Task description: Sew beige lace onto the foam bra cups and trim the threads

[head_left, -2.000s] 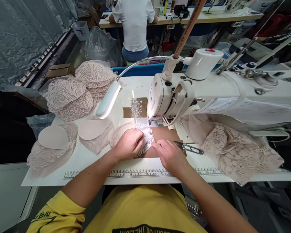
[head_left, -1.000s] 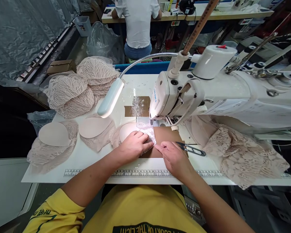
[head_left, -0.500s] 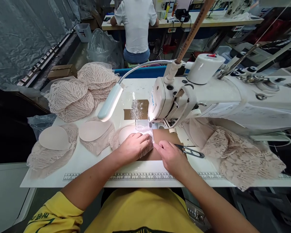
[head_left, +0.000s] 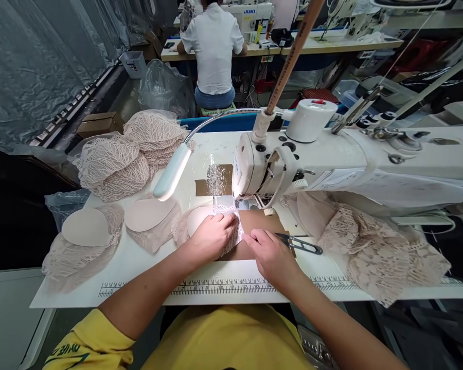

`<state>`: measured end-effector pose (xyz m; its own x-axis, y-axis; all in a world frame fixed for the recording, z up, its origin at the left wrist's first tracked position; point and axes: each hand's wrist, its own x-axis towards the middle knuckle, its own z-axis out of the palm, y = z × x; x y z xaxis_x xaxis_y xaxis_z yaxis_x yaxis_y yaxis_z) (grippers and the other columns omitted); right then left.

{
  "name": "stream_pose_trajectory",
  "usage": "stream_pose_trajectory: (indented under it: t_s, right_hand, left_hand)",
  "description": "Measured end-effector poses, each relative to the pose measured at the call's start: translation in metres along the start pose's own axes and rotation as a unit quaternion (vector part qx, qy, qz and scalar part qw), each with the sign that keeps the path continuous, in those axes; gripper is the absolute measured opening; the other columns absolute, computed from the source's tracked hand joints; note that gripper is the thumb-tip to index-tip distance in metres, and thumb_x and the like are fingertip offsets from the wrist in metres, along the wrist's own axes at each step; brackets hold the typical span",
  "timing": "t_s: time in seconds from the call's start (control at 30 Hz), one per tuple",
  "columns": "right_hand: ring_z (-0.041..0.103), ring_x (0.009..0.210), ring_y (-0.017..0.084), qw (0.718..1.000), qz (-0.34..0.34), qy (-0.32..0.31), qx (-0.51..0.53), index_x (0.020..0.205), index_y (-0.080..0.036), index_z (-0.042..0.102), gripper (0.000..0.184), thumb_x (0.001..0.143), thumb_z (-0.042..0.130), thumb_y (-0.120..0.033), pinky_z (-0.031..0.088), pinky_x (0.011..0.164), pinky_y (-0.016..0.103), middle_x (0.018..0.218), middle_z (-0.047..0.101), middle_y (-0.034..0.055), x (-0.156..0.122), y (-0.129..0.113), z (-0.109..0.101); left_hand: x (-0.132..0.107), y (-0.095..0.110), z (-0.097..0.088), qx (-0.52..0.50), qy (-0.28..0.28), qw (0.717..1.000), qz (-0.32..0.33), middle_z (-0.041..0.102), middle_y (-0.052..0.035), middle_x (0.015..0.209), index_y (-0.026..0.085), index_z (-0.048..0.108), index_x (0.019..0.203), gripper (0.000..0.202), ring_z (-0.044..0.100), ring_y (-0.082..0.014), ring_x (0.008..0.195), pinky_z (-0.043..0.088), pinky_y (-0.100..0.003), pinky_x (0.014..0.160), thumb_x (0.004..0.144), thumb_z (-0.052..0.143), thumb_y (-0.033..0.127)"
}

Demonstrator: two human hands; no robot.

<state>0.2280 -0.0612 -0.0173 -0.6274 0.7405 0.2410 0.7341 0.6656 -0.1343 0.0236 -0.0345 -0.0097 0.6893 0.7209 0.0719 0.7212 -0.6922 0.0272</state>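
My left hand (head_left: 213,237) lies over a beige lace cup piece (head_left: 182,226), its fingers bent together and pressing the fabric near the needle of the white sewing machine (head_left: 250,164). A pale dotted strip (head_left: 224,209) shows on the cup beside the presser foot. At the cup's right edge, my right hand (head_left: 273,254) pinches the fabric between thumb and forefinger. Dark thread snips (head_left: 303,245) stick out beside the right hand; whether its curled fingers hold them is hidden. Under the work lies a brown sheet (head_left: 260,221).
Two more lace pieces with smooth foam cups (head_left: 85,227) lie at left, before a lace stack (head_left: 116,159). A lamp (head_left: 173,172) hangs over the table. Lace fabric (head_left: 381,246) is heaped at right. A ruler (head_left: 224,286) runs along the front edge. A person (head_left: 216,51) sits ahead.
The camera view has tilted up a little, so the whole scene sits lower. Both hands stay by the needle on the lace cup piece, with barely any movement against the machine.
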Motion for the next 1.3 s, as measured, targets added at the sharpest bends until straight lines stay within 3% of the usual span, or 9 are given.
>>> stream_pose_trajectory:
  t_s: [0.17, 0.3, 0.4, 0.53, 0.83, 1.03, 1.3]
  right_hand:
    - [0.043, 0.073, 0.02, 1.0, 0.001, 0.011, 0.002, 0.103, -0.013, 0.064, 0.042, 0.074, 0.04, 0.005, 0.036, 0.067, 0.029, 0.083, 0.056, 0.0066, 0.0, 0.0, 0.001]
    - [0.043, 0.073, 0.019, 1.0, 0.005, 0.014, 0.002, 0.099, -0.014, 0.064, 0.041, 0.073, 0.04, 0.007, 0.035, 0.067, 0.028, 0.082, 0.056, 0.0059, 0.001, -0.001, 0.002]
    - [0.042, 0.072, 0.019, 1.0, 0.004, 0.005, -0.001, 0.096, -0.015, 0.064, 0.038, 0.073, 0.041, 0.006, 0.034, 0.066, 0.029, 0.08, 0.055, 0.0053, 0.004, 0.0, 0.0]
    - [0.042, 0.072, 0.019, 0.999, 0.01, -0.033, 0.005, 0.09, -0.016, 0.064, 0.033, 0.074, 0.043, 0.005, 0.032, 0.064, 0.03, 0.078, 0.054, 0.005, 0.012, 0.003, -0.004]
    - [0.047, 0.072, 0.018, 0.989, 0.055, -0.137, -0.001, 0.101, -0.017, 0.067, 0.034, 0.081, 0.044, -0.002, 0.03, 0.063, 0.03, 0.085, 0.059, 0.006, 0.044, 0.01, -0.017]
    - [0.046, 0.068, 0.016, 0.993, 0.07, -0.095, 0.001, 0.11, -0.018, 0.066, 0.038, 0.084, 0.041, -0.003, 0.029, 0.059, 0.03, 0.086, 0.06, 0.0061, 0.051, 0.014, -0.009]
    - [0.049, 0.069, 0.016, 0.997, 0.056, -0.052, -0.023, 0.112, -0.018, 0.067, 0.039, 0.084, 0.044, -0.004, 0.032, 0.058, 0.029, 0.085, 0.063, 0.0053, 0.047, 0.016, -0.002]
  left_hand:
    - [0.0, -0.001, -0.002, 0.005, -0.002, 1.0, 0.011, 0.056, -0.0158, 0.121, 0.01, 0.063, 0.101, 0.026, 0.052, -0.0207, 0.078, 0.042, -0.034, 0.065, 0.088, 0.041, 0.012]
    - [-0.002, -0.003, 0.0, -0.002, 0.023, 1.0, 0.013, 0.053, -0.0155, 0.131, 0.007, 0.057, 0.121, 0.038, 0.053, -0.0209, 0.08, 0.044, -0.033, 0.068, 0.086, 0.043, 0.011]
    - [-0.003, -0.008, 0.002, -0.014, 0.033, 0.999, 0.024, 0.053, -0.0156, 0.134, 0.006, 0.055, 0.126, 0.043, 0.054, -0.0219, 0.083, 0.046, -0.035, 0.074, 0.084, 0.044, 0.012]
    - [0.0, -0.017, 0.002, -0.025, 0.02, 0.999, 0.037, 0.051, -0.0157, 0.137, 0.005, 0.053, 0.13, 0.048, 0.055, -0.0243, 0.09, 0.046, -0.036, 0.077, 0.082, 0.046, 0.013]
    - [0.014, -0.044, -0.003, -0.009, -0.01, 0.999, 0.048, 0.047, -0.0131, 0.142, 0.008, 0.05, 0.134, 0.048, 0.051, -0.0261, 0.1, 0.044, -0.038, 0.082, 0.087, 0.044, 0.014]
    - [0.024, -0.06, -0.006, -0.003, -0.004, 0.999, 0.045, 0.055, -0.0124, 0.134, 0.011, 0.051, 0.134, 0.044, 0.051, -0.0262, 0.098, 0.045, -0.038, 0.079, 0.09, 0.043, 0.014]
    - [0.012, -0.05, -0.001, -0.063, 0.041, 0.993, 0.088, 0.056, -0.0111, 0.133, 0.015, 0.057, 0.127, 0.036, 0.052, -0.0244, 0.107, 0.045, -0.039, 0.089, 0.093, 0.045, 0.016]
